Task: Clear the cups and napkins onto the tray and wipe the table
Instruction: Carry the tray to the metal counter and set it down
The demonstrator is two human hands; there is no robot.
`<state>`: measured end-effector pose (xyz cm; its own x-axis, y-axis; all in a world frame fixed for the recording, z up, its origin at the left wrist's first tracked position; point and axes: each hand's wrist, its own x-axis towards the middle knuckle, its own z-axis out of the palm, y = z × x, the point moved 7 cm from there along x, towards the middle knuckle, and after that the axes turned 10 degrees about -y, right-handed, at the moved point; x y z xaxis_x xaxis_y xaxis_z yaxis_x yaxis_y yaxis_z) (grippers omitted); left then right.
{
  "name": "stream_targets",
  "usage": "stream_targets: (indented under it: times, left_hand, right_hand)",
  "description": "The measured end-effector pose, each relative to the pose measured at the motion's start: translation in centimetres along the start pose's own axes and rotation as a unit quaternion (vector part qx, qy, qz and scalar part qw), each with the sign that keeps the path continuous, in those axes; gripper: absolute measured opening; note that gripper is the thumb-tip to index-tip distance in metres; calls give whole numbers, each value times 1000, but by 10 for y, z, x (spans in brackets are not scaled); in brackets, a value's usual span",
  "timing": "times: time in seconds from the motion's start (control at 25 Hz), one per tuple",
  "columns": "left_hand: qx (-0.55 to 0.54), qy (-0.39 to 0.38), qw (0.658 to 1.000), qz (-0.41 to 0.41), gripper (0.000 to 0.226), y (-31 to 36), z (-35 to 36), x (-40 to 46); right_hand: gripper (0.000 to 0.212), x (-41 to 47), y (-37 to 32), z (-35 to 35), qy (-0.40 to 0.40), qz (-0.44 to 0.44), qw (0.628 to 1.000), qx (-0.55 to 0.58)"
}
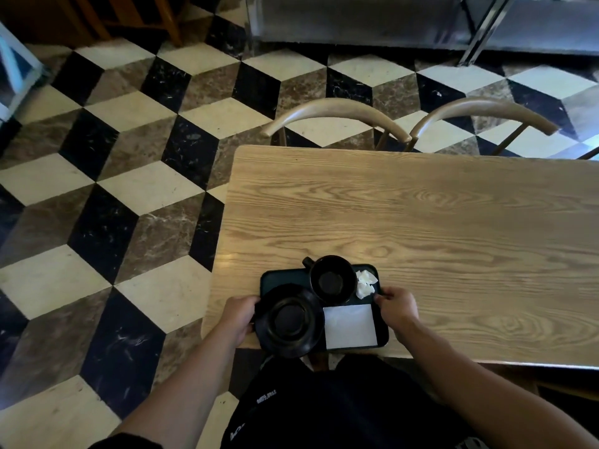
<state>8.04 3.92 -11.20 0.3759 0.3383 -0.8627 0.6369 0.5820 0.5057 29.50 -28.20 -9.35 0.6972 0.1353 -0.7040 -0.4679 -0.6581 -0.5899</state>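
Observation:
A dark tray (275, 277) sits at the near left corner of the wooden table (421, 228). On it stand a black cup (332, 280) with its handle pointing back left, a black saucer (288, 320) at the near left, a flat white napkin (351, 325) and a crumpled white napkin (365, 283). My left hand (238, 319) grips the tray's left edge beside the saucer. My right hand (397, 306) grips the tray's right edge, next to the crumpled napkin.
Two curved wooden chair backs (334, 113) (483, 111) stand at the table's far edge. Checkered black, white and brown floor tiles (129, 189) spread to the left. A metal counter base (389, 24) runs along the back.

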Motion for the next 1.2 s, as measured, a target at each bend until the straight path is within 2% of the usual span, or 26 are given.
stream_targets:
  times: [0.28, 0.4, 0.48, 0.64, 0.84, 1.2]
  left_hand:
    - [-20, 67, 998, 11, 19, -18, -43, -49]
    - [-65, 114, 991, 15, 20, -36, -67, -83]
    - [-68, 108, 992, 19, 21, -35, -74, -92]
    - [-124, 148, 980, 42, 21, -63, -109, -125]
    - [-199, 193, 960, 39, 14, -97, -167, -145]
    - [-229, 195, 952, 48, 18, -120, -327, -143]
  right_hand:
    - [14, -14, -42, 30, -67, -57, 995, -51]
    - [15, -25, -63, 51, -116, -90, 984, -103]
    - [14, -24, -75, 58, -125, -101, 981, -111]
    - [22, -42, -94, 103, -177, -140, 963, -147]
    - [21, -64, -108, 169, -207, -183, 946, -170]
    - [19, -117, -145, 321, -233, -201, 938, -160]
